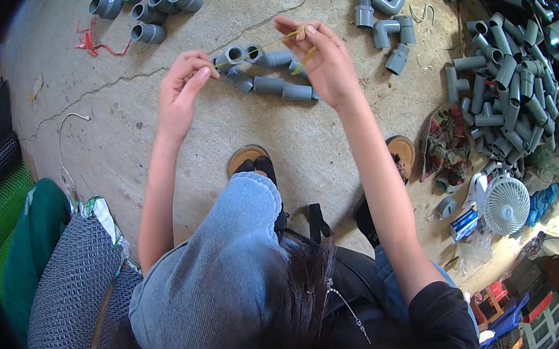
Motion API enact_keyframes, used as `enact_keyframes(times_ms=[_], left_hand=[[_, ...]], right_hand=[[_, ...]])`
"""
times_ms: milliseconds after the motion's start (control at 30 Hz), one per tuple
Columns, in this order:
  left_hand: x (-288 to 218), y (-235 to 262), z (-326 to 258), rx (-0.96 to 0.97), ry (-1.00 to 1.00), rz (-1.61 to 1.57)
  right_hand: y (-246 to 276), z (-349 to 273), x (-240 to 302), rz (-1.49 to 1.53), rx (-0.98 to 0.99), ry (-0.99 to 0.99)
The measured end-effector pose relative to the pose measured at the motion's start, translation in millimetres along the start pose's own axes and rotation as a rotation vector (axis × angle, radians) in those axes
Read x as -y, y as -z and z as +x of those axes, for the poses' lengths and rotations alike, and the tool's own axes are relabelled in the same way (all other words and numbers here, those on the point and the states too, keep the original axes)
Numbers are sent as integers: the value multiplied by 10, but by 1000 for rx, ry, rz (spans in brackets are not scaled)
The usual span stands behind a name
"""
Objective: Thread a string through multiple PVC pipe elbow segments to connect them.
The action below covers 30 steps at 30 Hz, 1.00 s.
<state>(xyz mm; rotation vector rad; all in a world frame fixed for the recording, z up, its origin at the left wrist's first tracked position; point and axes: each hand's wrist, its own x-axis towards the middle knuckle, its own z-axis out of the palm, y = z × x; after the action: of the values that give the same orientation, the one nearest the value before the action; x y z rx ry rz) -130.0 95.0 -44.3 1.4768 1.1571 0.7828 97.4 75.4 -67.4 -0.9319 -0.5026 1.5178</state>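
A thin yellow string (251, 53) is stretched between my two hands above the floor. My left hand (184, 89) is closed, pinching one end between thumb and fingers. My right hand (328, 62) pinches the other end, with a short yellow loop hanging by its palm. Below the string, a group of grey pipe fittings (269, 84) lies on the concrete floor (154, 133). Some stand with their round mouths facing up, and others lie on their sides. My right hand partly hides the right end of this group.
More grey fittings stand upright (148, 32) at the far left, beside red string (90, 43). Grey elbows (387, 29) lie far right, near a large heap of fittings (510, 85). A small white fan (506, 204) stands right. Rolls of mesh (74, 282) line the left.
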Motion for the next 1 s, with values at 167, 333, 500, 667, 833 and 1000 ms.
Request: enact_keyframes(times_ms=[167, 333, 500, 667, 833, 1000], left_hand=[[-49, -249, 40, 112, -8, -433], [39, -339, 28, 16, 148, -612], [74, -329, 66, -2, 151, -755], [96, -281, 100, -63, 166, -740], [138, -231, 127, 2, 139, -738], [24, -272, 75, -39, 115, -610]], right_hand=[[-168, 77, -130, 322, 58, -118], [-213, 54, -220, 170, -11, -197], [-275, -16, -131, 32, -84, -174], [-102, -77, 164, -550, -125, -53], [88, -99, 257, -624, -310, -27], [114, -141, 336, -532, -263, -71]])
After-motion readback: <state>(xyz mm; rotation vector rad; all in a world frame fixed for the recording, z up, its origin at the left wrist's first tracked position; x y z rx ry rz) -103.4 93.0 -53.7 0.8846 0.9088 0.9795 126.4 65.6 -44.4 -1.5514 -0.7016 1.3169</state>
